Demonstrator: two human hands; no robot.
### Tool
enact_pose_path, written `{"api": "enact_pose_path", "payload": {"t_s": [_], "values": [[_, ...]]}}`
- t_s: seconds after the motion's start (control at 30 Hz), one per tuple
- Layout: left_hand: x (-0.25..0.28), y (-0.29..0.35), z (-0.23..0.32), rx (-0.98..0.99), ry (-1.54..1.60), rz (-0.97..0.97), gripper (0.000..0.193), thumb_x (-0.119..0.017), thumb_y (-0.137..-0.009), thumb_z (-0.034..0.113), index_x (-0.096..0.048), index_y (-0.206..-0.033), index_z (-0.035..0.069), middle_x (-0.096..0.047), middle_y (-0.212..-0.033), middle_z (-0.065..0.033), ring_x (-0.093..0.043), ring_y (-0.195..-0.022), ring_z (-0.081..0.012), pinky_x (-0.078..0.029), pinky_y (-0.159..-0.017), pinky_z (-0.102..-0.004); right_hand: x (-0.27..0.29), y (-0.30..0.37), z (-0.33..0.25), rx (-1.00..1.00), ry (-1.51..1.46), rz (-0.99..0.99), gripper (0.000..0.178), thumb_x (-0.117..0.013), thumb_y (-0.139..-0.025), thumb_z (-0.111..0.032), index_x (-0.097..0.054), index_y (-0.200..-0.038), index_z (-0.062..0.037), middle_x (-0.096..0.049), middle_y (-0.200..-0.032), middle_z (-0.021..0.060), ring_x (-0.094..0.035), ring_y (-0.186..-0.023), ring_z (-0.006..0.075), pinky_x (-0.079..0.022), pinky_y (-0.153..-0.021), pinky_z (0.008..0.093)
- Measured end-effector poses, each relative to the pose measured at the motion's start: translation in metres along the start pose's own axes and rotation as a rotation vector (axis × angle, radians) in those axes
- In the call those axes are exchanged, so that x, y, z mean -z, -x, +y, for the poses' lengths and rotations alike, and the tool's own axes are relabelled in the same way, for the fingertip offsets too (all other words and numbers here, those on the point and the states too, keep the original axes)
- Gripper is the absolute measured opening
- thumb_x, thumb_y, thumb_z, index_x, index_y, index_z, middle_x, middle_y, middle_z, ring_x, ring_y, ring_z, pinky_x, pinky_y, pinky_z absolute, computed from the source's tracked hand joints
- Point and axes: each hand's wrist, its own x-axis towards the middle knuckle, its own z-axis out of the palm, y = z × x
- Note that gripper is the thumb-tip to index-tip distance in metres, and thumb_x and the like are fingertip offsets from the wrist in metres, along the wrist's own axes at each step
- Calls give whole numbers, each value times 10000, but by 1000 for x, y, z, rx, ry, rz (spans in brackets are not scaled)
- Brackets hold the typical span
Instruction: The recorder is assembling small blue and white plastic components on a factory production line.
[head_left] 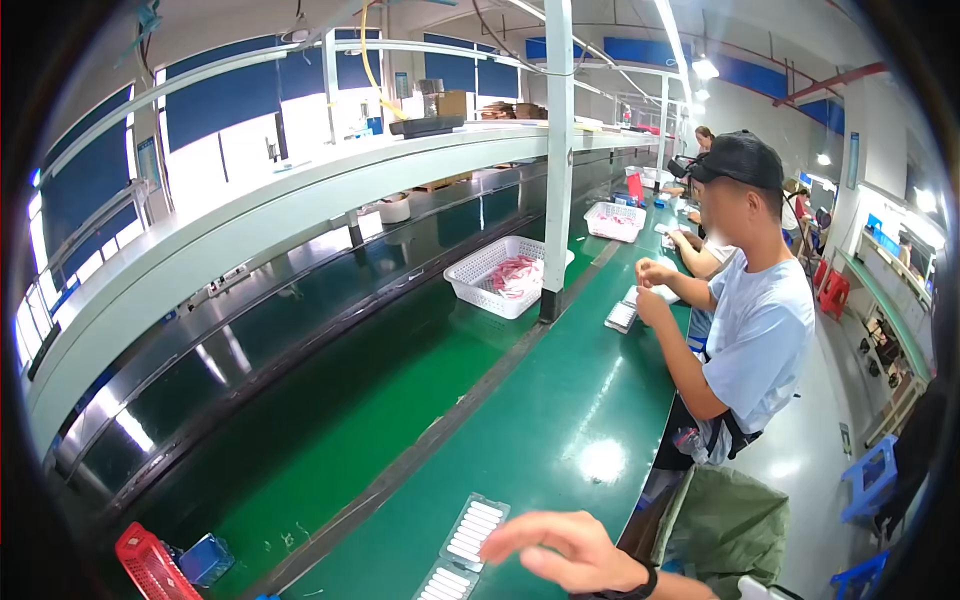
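My right hand (565, 548) comes in from the lower right, with a dark band on its wrist. Its fingers stretch leftward, slightly curved and apart from the thumb, and nothing shows in its grip. Just by the fingertips lies a clear plastic tray (474, 532) holding a row of white, stick-like pieces. A second tray (444, 584) of similar white pieces sits nearer, cut off by the lower edge. Both rest on the green bench top (520, 440). Whether my fingertips touch the farther tray, I cannot tell. My left hand is out of the picture.
A red basket (150, 565) and a blue packet (206, 560) are at the lower left. White baskets (490, 300) with pink-and-white pieces stand beyond, by a white post (557, 160). A capped co-worker (755, 310) works at the right; a green sack (735, 520) hangs below.
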Motion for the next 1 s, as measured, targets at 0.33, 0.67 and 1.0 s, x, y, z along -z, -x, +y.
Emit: {"api": "enact_pose_path", "payload": {"t_s": [0.33, 0.67, 1.0], "values": [[15, 0, -14, -243, 43, -73, 255, -619, -1060, 134, -606, -1282, 9, -690, -1093, -73, -678, -927, -151, -537, -849, -283, -83, -28, -102, 633, -234, -534, 886, -341, -1077, -560, -450, -1403, 256, -641, -1297, 335, -695, -1075, 394, -519, -930, 397], [7, 9, -6, 45, 128, 89, 261, -649, -1047, 136, -637, -1272, 6, -720, -1112, -92, -695, -988, -154, -558, -892, -304, -133, -37, -73, 866, -342, 24, 847, -382, -1078, -568, -541, -1344, 220, -732, -1120, 292, -749, -856, 331, -566, -776, 375], [3, 9, 10, -72, 101, 104, 217, -616, -1050, 107, -652, -1237, 4, -723, -1049, -73, -675, -932, -127, -559, -833, -282, -138, -52, -64, 585, -407, -91, 770, -411, -1089, -523, -563, -1340, 189, -742, -1095, 286, -758, -837, 316, -579, -760, 363]]}}
